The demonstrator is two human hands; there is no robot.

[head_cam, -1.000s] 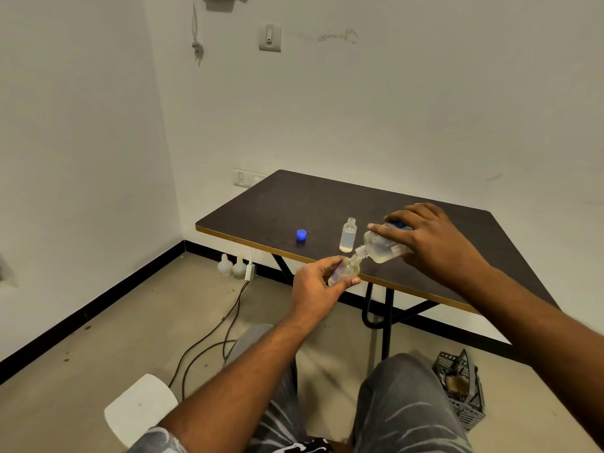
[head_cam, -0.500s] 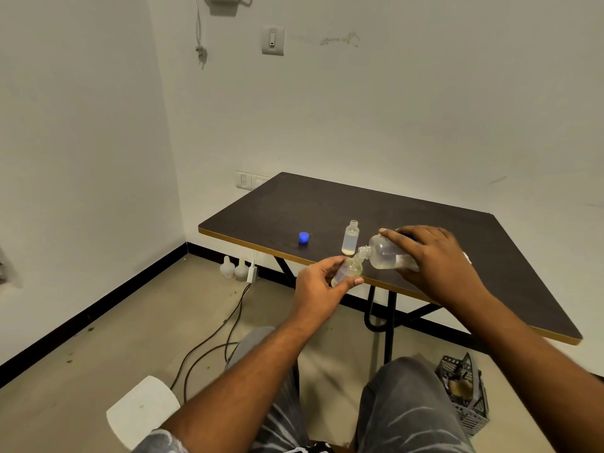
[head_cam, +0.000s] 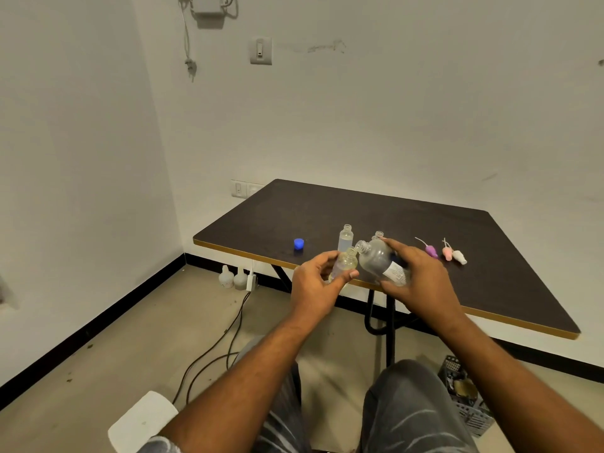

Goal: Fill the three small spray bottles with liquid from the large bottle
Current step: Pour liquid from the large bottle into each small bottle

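Note:
My left hand (head_cam: 315,282) grips a small clear spray bottle (head_cam: 344,263) with yellowish liquid, tilted, just off the near edge of the dark table (head_cam: 490,273). My right hand (head_cam: 416,276) holds the large clear bottle (head_cam: 376,258), tipped left with its open neck beside and just above the small bottle's mouth. A second small open bottle (head_cam: 345,238) stands upright on the table behind them. The neck of a third small bottle (head_cam: 378,235) shows behind the large bottle; its body is hidden. A blue cap (head_cam: 298,243) lies to the left.
Three spray-pump heads lie on the table to the right: purple (head_cam: 431,250), pink (head_cam: 447,252) and white (head_cam: 460,257). On the floor are cables (head_cam: 212,351), two white jugs (head_cam: 232,278) by the wall, a grey basket (head_cam: 464,397) and a white object (head_cam: 143,420).
The large bottle has swung up from pouring; its neck is raised off the small bottle's mouth. Both hands sit slightly closer together. The view shifted, revealing the pump heads at right.

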